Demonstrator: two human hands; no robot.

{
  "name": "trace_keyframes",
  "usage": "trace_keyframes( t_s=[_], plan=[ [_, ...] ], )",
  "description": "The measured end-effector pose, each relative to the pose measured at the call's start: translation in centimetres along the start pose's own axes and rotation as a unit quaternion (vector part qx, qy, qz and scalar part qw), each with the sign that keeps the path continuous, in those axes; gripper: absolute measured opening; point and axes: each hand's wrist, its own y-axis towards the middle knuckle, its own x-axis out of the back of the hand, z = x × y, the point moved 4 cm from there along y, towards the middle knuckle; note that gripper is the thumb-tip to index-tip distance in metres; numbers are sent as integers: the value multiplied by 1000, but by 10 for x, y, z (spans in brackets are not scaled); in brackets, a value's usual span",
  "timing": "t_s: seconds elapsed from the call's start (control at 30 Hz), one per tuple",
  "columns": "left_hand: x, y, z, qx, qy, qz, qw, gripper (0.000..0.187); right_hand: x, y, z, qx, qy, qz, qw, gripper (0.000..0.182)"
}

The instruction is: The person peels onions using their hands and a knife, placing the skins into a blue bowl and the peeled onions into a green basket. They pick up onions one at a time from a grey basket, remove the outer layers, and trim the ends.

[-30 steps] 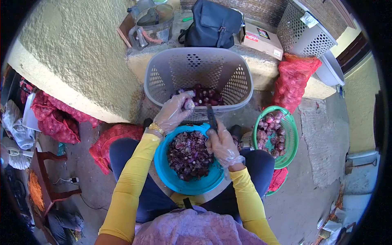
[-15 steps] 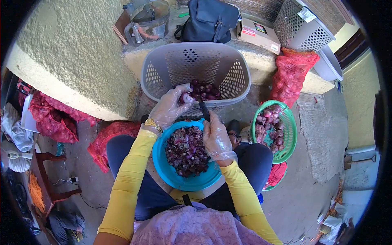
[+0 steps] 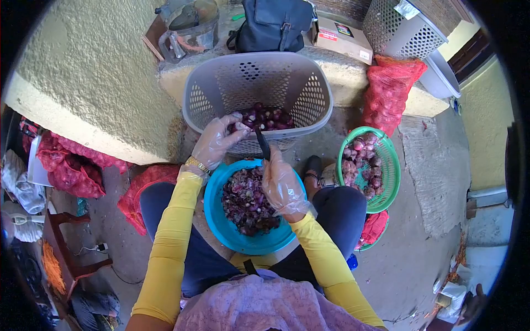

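Note:
My left hand (image 3: 215, 142), in a clear plastic glove, closes its fingers around a red onion (image 3: 238, 127) at the near rim of the grey basket. In my gloved right hand (image 3: 281, 185) is a knife (image 3: 262, 143) with a black handle, its tip end up against the onion. Peeled purple onions (image 3: 275, 118) lie in the bottom of the perforated grey basket (image 3: 190, 107). Below my hands, between my knees, the blue basin (image 3: 214, 223) holds a heap of onion skins and trimmings (image 3: 245, 201).
To my right stands a green basket (image 3: 394, 179) of unpeeled onions (image 3: 361, 160). Behind it leans a full red mesh sack (image 3: 389, 94). More red sacks (image 3: 72, 165) lie at left. A black backpack (image 3: 274, 27) and a cardboard box (image 3: 343, 39) rest on the ledge.
Both hands stay close together at the basket rim, with the onion and knife still held. The right hand and knife have shifted slightly left. The whole view has shifted a little.

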Motion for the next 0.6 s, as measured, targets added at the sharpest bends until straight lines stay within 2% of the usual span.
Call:
trace_keyframes(
  t_s=[0.07, 0.23, 0.3, 0.37, 0.53, 0.6],
  plan=[
    [-3, -2, -3, 26, -91, 4, 995, 46, -3, -1, -1, 18, 1, -11, 1000, 40],
    [-2, -4, -4, 18, -82, 3, 996, 44, -3, 2, 6, 33, 18, -22, 999, 42],
    [-1, -4, -5, 20, -83, -1, 996, 44, -6, 3, 3, 4, 56, 3, 998, 42],
    [-1, -4, -5, 32, -76, 11, 997, 29, -10, 2, 2, 3, 59, 4, 998, 43],
    [0, -4, -3, 22, -9, 2, 1000, 34, -12, 1, 6, -4, 33, 24, 999, 44],
    [1, -3, -2, 16, 13, -5, 1000, 35, -14, 2, 9, -52, -18, 88, 995, 60]
  ],
)
